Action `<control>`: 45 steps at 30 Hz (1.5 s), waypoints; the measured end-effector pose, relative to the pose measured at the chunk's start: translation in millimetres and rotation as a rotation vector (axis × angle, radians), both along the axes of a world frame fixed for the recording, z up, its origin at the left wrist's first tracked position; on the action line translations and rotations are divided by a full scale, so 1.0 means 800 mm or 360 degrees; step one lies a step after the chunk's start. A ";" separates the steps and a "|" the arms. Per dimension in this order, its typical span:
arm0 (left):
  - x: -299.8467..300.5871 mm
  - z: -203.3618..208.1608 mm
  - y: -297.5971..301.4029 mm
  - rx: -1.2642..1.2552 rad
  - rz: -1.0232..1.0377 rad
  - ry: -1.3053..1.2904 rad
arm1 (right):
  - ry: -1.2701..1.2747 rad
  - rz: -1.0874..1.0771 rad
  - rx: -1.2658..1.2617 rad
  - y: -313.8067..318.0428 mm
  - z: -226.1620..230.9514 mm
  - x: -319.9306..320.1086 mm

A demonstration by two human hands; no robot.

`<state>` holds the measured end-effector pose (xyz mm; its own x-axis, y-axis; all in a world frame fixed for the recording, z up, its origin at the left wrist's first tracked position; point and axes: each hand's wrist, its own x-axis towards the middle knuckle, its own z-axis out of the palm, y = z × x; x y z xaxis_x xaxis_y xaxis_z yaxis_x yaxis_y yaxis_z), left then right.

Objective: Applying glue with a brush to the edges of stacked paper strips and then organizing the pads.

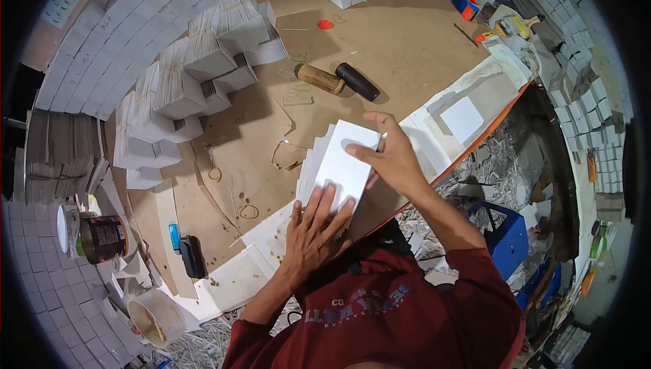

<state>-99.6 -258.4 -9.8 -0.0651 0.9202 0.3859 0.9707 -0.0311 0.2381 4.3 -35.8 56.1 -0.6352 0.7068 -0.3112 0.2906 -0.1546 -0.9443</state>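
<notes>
A fanned stack of white folded cards (348,140) lies at the table's near edge, its lower sheets stepping out to the left. My right hand (396,162) grips the far right side of the stack. Its thumb presses on the top sheet, the index finger reaches past the corner, and the other fingers curl round the side, partly hidden. Stretched out flat, the fingers of my left hand (313,230) rest on the near end of the same stack.
Beyond the stack lie a wooden mallet handle (319,79) and a black cylinder (357,82). Tied stacks of white cards (180,91) stand at left. A black case (192,257), a dark tin (103,239) and a bucket (156,319) sit lower left. A brush (512,28) lies far right.
</notes>
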 end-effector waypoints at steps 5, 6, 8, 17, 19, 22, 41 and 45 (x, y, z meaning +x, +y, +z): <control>-0.008 0.008 0.006 -0.0307 -0.0057 -0.0250 | -0.0710 -0.0289 0.1166 0.023 -0.007 0.043; -0.006 0.007 0.006 -0.0275 -0.0023 -0.0233 | -0.0800 -0.0428 0.1753 0.040 -0.003 0.061; -0.005 0.006 0.006 -0.0253 -0.0020 -0.0230 | -0.0917 -0.0567 0.2358 0.073 -0.001 0.097; -0.010 0.041 0.019 -0.0415 -0.0027 -0.0264 | -0.0710 -0.0278 0.1825 0.140 -0.070 0.216; -0.007 0.049 0.028 -0.0443 -0.0110 -0.0224 | -0.0643 -0.0327 0.1529 0.150 -0.068 0.233; -0.011 0.041 0.030 -0.0396 -0.0104 -0.0248 | -0.0698 -0.0262 0.1462 0.145 -0.043 0.219; -0.020 0.031 0.030 -0.0161 -0.0188 -0.0255 | -0.0058 -0.0272 0.2475 0.014 0.049 0.091; -0.015 0.016 0.026 -0.0008 -0.0203 -0.0088 | 0.0407 -0.0234 0.0481 -0.049 0.033 0.039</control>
